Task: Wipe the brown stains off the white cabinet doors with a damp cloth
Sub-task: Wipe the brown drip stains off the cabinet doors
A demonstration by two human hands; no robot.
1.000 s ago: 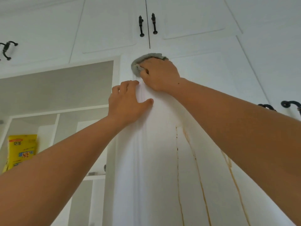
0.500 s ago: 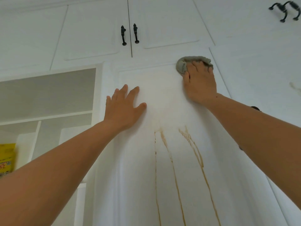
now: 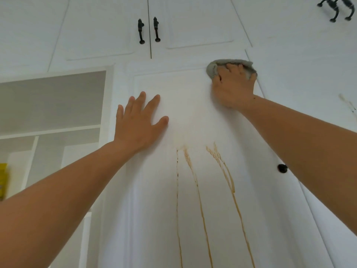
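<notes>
Brown drip streaks point(image 3: 219, 160) down white door point(image 3: 154, 190)

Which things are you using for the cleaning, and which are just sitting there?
For the job:
- grey cloth
- right hand, holding it against the door
- left hand, flat on the door
- white cabinet door
- brown stains

Just there:
- black bar handles
- black knob
- yellow packet
- open shelves

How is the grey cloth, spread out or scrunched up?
Scrunched up: the grey cloth bulges in a wad under the right hand.
</notes>
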